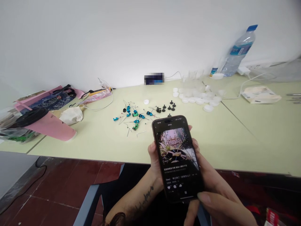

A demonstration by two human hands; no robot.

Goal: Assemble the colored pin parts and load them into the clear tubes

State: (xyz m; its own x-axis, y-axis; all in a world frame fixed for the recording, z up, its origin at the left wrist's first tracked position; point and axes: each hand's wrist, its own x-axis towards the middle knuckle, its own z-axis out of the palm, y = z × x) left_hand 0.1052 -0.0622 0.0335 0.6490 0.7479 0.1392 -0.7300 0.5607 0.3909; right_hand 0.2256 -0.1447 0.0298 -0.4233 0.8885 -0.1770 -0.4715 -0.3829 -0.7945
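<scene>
A black smartphone [177,157] is held upright above the table's front edge, its screen lit with a music player page. My left hand [154,158] grips the phone's left side, with the thumb along the edge and the rest behind it. Around the lower right side is my right hand [221,194], its thumb at the bottom corner; some of its fingers are hidden behind the phone. Beyond the phone lie several blue and green metal parts [136,121] with thin wires. Small black stemmed pieces [169,107] are scattered just behind its top edge.
White round caps [199,101] and clear containers [192,80] cluster at the back right, near a leaning water bottle [238,53]. A pink cup [53,125] with a black lid lies tilted at the left. One tissue pack [261,94] rests on the right of the table [94,144].
</scene>
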